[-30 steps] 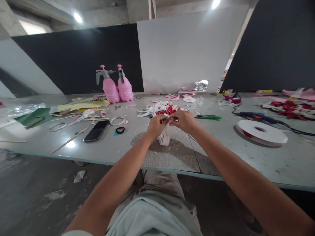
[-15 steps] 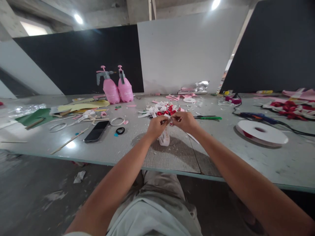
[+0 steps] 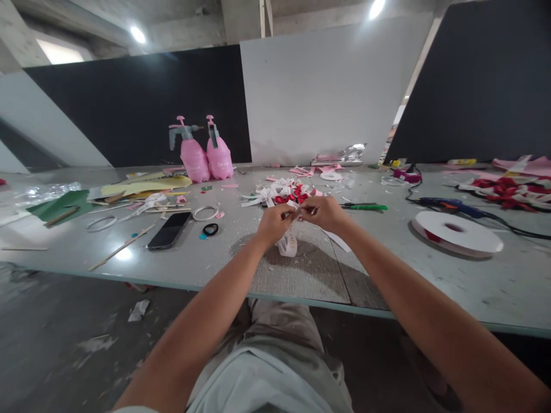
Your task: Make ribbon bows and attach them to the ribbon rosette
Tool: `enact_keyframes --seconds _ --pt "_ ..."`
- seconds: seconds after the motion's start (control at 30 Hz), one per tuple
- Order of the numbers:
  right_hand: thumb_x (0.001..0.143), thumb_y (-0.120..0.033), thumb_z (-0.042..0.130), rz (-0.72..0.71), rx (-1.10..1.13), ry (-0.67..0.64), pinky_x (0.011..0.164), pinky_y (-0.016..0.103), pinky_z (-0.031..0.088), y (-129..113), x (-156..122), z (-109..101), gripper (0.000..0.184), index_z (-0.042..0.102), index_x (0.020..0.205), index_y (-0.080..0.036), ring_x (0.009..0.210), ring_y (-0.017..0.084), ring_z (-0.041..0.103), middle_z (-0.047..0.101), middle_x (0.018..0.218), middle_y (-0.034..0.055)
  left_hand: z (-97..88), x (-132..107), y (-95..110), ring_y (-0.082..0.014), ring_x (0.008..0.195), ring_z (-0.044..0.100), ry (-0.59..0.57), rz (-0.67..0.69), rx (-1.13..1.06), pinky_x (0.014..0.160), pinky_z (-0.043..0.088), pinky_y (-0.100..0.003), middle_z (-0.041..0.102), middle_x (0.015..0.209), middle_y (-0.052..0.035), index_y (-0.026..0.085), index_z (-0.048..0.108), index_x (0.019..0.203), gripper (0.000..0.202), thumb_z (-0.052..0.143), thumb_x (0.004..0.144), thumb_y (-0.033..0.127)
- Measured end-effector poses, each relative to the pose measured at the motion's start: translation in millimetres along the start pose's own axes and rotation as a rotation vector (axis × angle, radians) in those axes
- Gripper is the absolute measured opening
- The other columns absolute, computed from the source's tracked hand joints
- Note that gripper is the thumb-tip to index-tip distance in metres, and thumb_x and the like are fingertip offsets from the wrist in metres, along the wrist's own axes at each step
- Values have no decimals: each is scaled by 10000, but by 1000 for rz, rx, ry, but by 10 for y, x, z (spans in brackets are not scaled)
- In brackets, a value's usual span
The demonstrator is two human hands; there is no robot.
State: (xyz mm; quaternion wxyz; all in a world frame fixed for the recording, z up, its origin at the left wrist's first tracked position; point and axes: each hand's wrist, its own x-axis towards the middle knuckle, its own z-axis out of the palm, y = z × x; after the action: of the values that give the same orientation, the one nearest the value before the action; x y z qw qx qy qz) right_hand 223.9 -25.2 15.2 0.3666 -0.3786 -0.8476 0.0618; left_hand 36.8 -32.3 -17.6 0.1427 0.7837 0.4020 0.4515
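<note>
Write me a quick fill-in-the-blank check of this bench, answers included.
1. The left hand and right hand pinch a strip of white, printed ____.
2. The body colour of both spray bottles is ____.
3. From the wearer's view, the phone lies to the ____ of both hands.
4. From that view, the white spool lies to their ____.

Missing words: ribbon; pink; left; right.

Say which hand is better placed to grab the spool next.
Right, I'd judge. The spool lies on the right, nearer the right hand; the left hand would have to cross the right arm. Both seem to pinch the ribbon, so the right would need to let go first.
</note>
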Motion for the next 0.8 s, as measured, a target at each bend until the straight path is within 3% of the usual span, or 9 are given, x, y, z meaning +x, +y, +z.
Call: enact_keyframes --seconds 0.2,0.47,0.7,0.8 --pt "701 -114 552 -5 -199 38 658 241 398 -97 31 68 159 695 736 -174 703 161 592 698 753 57 0 -3 -19 -157 791 631 -6 43 24 728 446 -250 723 862 -49 182 734 872 183 588 877 291" --pt "801 -224 523 52 97 75 626 239 440 -51 -5 16 237 750 830 -164 650 157 626 723 748 46 -14 12 19 -109 639 526 54 13 -37 624 383 -220 632 713 2 162 694 802 268 558 894 374" --pt "813 -220 550 39 68 167 658 248 458 -77 -29 8 232 733 943 -161 665 141 620 731 841 67 -19 23 18 -112 636 520 76 -10 -63 619 372 -225 633 708 -10 151 696 812 312 556 892 419" --pt "826 -234 566 11 30 165 657 247 450 -104 -35 -25 188 722 907 -166 671 140 609 715 837 66 -16 19 21 -114 647 536 78 -25 -60 620 378 -226 656 729 -13 156 710 839 300 568 886 415"
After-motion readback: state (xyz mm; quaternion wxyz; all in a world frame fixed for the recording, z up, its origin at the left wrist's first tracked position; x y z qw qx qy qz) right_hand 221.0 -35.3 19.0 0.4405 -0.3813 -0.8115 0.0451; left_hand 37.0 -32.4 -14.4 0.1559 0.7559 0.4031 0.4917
